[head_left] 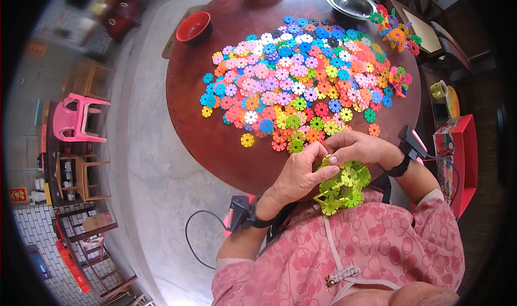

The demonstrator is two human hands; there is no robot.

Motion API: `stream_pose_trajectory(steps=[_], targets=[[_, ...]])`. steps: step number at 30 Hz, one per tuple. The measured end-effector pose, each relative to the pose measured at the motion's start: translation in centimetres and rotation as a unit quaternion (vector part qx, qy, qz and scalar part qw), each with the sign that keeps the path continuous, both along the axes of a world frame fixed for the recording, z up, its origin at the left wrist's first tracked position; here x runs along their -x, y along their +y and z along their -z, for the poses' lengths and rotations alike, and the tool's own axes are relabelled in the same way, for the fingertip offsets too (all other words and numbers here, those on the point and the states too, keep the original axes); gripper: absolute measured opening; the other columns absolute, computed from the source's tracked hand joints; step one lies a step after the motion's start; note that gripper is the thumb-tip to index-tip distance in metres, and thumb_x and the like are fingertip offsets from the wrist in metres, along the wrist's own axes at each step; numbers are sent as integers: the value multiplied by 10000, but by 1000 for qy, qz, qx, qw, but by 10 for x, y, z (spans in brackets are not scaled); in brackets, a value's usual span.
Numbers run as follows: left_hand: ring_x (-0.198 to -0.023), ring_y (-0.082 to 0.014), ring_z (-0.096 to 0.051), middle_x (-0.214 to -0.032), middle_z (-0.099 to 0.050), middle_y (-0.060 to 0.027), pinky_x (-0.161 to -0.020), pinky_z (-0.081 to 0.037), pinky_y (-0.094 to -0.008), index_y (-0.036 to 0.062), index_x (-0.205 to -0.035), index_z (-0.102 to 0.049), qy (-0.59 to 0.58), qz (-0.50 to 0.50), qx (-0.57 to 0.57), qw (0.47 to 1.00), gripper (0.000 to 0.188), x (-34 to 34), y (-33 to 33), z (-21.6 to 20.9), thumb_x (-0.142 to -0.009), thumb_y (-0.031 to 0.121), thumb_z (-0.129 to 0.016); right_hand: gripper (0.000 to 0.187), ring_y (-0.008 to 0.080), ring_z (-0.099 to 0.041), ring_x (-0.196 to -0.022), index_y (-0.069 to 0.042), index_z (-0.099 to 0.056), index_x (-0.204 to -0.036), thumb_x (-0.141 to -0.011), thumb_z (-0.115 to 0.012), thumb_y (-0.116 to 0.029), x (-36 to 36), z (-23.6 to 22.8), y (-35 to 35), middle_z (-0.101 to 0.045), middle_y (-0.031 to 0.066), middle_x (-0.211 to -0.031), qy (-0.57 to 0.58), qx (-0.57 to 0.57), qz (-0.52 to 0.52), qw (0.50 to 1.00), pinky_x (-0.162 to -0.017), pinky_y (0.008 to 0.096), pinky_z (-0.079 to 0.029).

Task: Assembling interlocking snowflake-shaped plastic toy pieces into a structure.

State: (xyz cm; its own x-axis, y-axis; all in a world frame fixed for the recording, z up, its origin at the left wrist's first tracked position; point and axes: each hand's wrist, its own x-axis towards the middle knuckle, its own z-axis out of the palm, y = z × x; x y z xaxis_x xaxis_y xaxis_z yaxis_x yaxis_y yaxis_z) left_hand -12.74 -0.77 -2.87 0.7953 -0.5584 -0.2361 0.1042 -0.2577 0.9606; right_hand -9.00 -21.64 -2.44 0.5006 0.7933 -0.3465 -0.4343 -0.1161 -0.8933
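In front of my chest, at the table's near edge, is a cluster of yellow-green notched plastic flower discs (344, 185) slotted together. My left hand (296, 177) is closed on its upper left side, thumb and fingers pinched together. From the other side my right hand (358, 147) bends over the top, its thumb pressed against the discs. A bit of red shows between the fingertips of both hands; which hand grips it I cannot tell. Just beyond the fingers lies a wide heap of loose flower discs (284, 74) in many colours.
The round dark-red table (188, 107) carries a red bowl (194, 27), a metal basin (351, 3) and finished multicoloured disc flowers (397, 34) at the right. A pink plastic chair (81, 117) stands far left. At right is a red open box (464, 160).
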Motion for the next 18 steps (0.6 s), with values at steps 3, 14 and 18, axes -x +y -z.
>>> stream_pose_trajectory(steps=[3, 14, 18], targets=[[-680, -57, -513, -735, -562, -4, -603, -429, -239, 28, -920, -532, -73, 12, -43, 996, 185, -1, -2, -11, -841, 152, -645, 225, 31, -494, -694, -24, -647, -874, -885, -633, -248, -1, -8, 2, -562, -58, -739, 24, 20, -5, 999, -613, 213, -394], [-794, -98, -543, -841, -586, -40, -719, -454, -260, 14, -949, -584, -27, 69, 26, 997, 136, -11, 13, -4, -836, 87, -601, 218, 23, -481, -701, -12, -650, -900, -875, -628, -228, 1, -7, 0, -550, -71, -752, 37, -13, -23, 999, -623, 204, -383], [-851, -122, -579, -869, -621, -57, -765, -465, -285, 16, -992, -596, -59, -134, -18, 989, 177, -11, 5, 7, -852, 116, -641, 192, 21, -478, -698, -49, -652, -905, -873, -622, -236, -3, 2, 0, -535, -73, -732, 90, -30, 32, 995, -618, 204, -376]])
